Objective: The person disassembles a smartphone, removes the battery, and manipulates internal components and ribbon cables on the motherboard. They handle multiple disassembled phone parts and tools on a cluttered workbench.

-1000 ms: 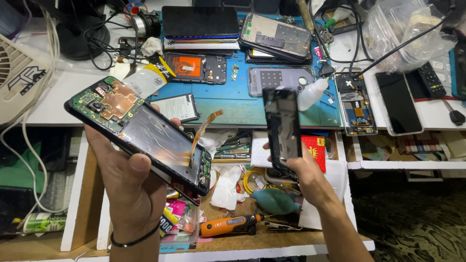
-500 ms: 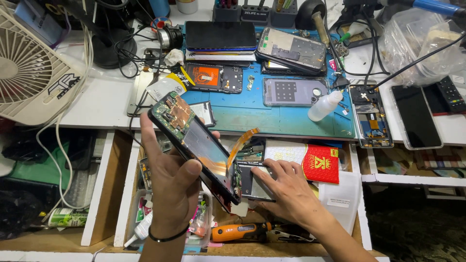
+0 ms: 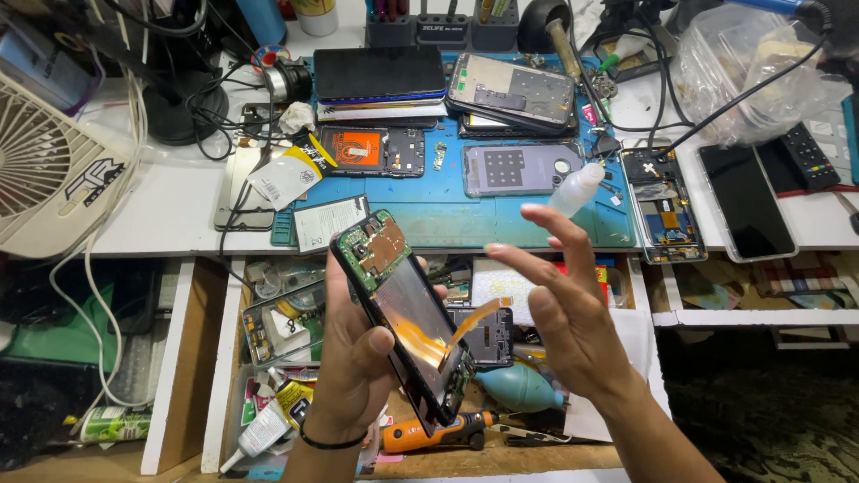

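Green-boarded open phone [image 3: 403,313] gripped in left hand [image 3: 353,376] | right hand [image 3: 559,304] spread, seemingly empty, beside it

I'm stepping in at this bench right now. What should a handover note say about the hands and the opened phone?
Left hand: grips the opened phone, back cover off, circuit board and orange flex cable exposed.
Right hand: open, holds nothing, beside the phone.
Dark phone part: lies in the open drawer below.
Done: phone is open.
Left: the flex cable's upper end hangs loose; cover not refitted.
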